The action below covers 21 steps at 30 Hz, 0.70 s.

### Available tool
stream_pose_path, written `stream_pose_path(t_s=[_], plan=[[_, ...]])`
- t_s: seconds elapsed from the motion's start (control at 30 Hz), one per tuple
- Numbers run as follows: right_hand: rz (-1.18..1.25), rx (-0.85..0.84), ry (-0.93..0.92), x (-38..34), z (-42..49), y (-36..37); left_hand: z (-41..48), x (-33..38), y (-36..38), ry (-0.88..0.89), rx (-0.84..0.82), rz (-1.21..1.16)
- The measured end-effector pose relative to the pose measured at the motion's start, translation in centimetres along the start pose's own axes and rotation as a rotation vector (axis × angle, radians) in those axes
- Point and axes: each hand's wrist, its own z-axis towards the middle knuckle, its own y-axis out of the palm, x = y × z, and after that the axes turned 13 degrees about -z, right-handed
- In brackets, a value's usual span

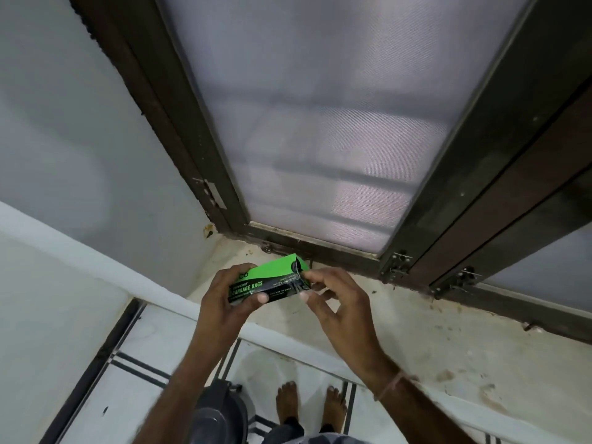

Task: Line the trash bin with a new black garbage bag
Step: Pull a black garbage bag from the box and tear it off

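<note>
The left hand (pixel 229 296) grips the garbage bag box (pixel 272 277); the right hand (pixel 333 299) pinches its open end, perhaps a bag's edge. Fetching a bag is the step; next, draw one out. The trash bin (pixel 217 408) stands below the box.

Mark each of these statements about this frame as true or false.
1. The left hand grips the garbage bag box. True.
2. The box is red. False: it is green and black.
3. The right hand pinches the box's open end. True.
4. The trash bin stands on the windowsill. False: it stands on the floor below.
</note>
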Motion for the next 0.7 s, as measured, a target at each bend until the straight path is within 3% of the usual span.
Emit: stream_pose_path(t_s=[0.33,0.47,0.7], plan=[[0.024,-0.184,0.009,0.5,0.2,-1.2,-1.3,1.3,0.3,0.032,0.006,0.072],[0.078,-0.159,0.020,0.3,0.4,-2.4,-1.5,1.8,0.2,0.042,0.001,0.119],[0.353,-0.123,0.195,0.0,0.1,-2.9,-1.5,2.3,0.2,0.041,0.002,0.145]])
